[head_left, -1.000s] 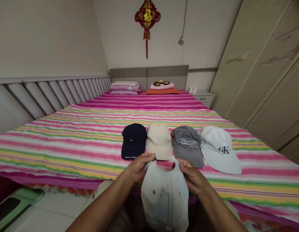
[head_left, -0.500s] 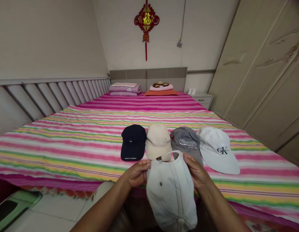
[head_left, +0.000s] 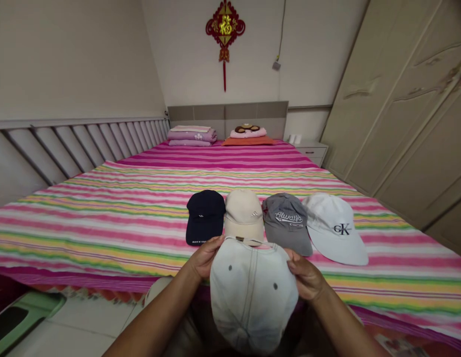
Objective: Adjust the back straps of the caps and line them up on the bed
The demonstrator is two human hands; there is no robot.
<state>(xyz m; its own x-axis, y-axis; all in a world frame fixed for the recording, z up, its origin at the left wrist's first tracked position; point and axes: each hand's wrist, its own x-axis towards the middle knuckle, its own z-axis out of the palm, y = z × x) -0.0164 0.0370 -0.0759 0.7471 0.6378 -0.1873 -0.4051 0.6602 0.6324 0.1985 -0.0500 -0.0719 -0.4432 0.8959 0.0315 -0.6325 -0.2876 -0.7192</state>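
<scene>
Two hands hold one pale cap (head_left: 252, 292) in the air, in front of the near edge of the bed (head_left: 103, 218). The fingers of the left hand (head_left: 203, 258) are closed on the left side of the cap near its back opening, and the fingers of the right hand (head_left: 306, 277) are closed on the right side in the same way. The crown of the cap faces the camera, with two small eyelets and a seam down the middle, and the back strap is at the top. Just behind the hands, four other caps lie in a row on the striped bed cover: a navy cap (head_left: 205, 215), a beige cap (head_left: 244, 214), a grey cap (head_left: 288, 223) with lettering, and a white cap (head_left: 336, 228) with a dark logo. They lie side by side, touching or nearly touching. At the far end of the bed lie folded blankets (head_left: 193, 136) and a pillow (head_left: 248, 133). A red ornament (head_left: 225, 27) hangs on the wall above the headboard, and a wardrobe (head_left: 409, 99) stands on the right.
</scene>
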